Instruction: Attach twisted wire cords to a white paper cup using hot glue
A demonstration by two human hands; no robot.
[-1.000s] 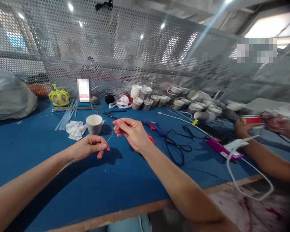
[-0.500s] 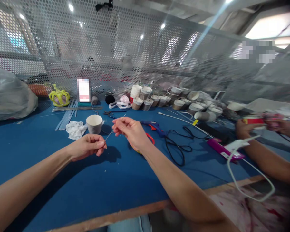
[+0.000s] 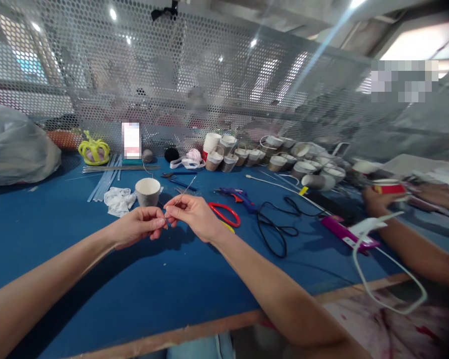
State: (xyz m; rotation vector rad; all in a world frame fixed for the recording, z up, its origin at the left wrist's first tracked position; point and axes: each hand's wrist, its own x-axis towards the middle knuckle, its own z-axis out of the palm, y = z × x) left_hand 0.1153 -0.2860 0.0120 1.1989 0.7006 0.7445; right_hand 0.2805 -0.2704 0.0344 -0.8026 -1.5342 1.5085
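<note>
A thin wire [image 3: 190, 183] runs between my hands, its free end sticking up past my right fingers. My left hand [image 3: 136, 227] is closed in a pinch on its lower end. Right beside it, my right hand [image 3: 192, 214] pinches the same wire, with the fingertips of both hands nearly touching. Just behind my left hand stands a paper cup [image 3: 148, 198] wrapped in grey cord, upright with a white inside. A crumpled white cloth [image 3: 118, 201] lies left of the cup. Scissors with red handles [image 3: 239, 219] rest partly hidden behind my right hand.
A blue glue gun [image 3: 241, 195] with a black cable lies to the right. Pliers [image 3: 177, 173] and clear glue sticks [image 3: 104, 182] lie behind the cup. Several wrapped cups [image 3: 230, 162] line the mesh panel. At far right, a co-worker's hand [image 3: 374, 199] holds a red cup.
My right hand has moved left and slightly down along the wire to meet my left fingers. The red scissor handles now show more fully. My left hand keeps its pinch.
</note>
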